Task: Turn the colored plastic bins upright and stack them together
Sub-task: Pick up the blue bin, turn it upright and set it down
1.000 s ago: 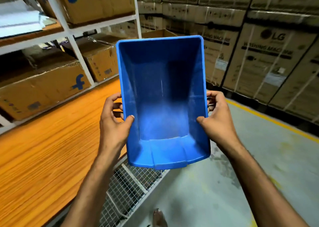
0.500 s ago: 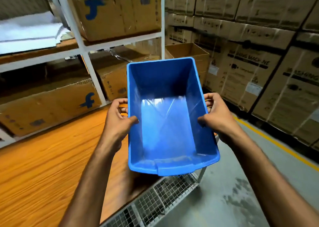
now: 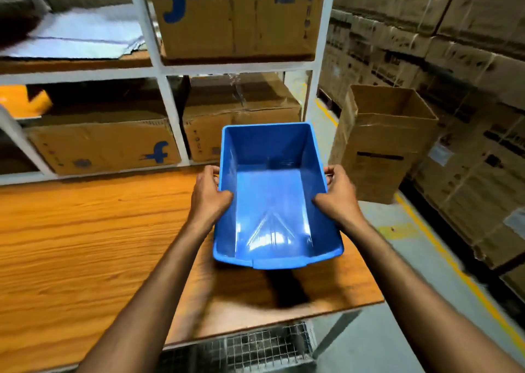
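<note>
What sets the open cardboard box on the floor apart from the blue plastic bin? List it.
The blue plastic bin is glossy and held over the wooden table by both hands; the open cardboard box is dull brown and stands untouched on the floor. The box looks taller. Both are open-topped and upright.

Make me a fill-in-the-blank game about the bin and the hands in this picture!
1. The bin is colored ____.
2. The left hand and right hand grip the bin by its two long ____.
3. The bin's open top faces ____.
4. Beneath the bin is a wooden ____.

Missing words: blue; sides; up; table
</note>
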Motion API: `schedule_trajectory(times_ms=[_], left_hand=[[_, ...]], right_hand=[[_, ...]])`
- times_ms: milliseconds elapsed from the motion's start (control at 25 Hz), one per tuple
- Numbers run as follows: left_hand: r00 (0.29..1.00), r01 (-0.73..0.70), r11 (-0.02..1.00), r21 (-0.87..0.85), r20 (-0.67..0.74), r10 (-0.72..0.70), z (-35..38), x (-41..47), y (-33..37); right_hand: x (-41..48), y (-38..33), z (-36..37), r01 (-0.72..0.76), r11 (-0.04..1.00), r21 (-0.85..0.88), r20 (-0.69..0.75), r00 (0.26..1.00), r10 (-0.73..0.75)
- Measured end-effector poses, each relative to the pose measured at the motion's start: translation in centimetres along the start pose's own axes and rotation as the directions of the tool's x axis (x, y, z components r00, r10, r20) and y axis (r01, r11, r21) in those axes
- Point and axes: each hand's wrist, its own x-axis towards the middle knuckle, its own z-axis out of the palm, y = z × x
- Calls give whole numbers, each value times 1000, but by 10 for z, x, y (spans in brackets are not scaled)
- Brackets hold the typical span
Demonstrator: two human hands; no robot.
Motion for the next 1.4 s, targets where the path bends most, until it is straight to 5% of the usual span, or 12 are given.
schedule_trajectory(times_ms=[160, 720, 1160, 1400], left_hand=[[997, 37, 983, 180, -67, -26, 38, 23, 9], [981, 193, 972, 135, -18, -192, 93, 66, 11], [973, 225, 963, 150, -82, -215, 105, 88, 11], [969, 244, 967, 78, -51, -240, 87, 82, 13]], right_hand=[[56, 11, -6, 58, 986, -159, 103, 994, -42], [127, 43, -6, -60, 972, -227, 131, 987, 91], [152, 42, -3, -111, 986, -121, 221, 966, 136], [146, 30, -29, -281, 951, 128, 390, 896, 212]])
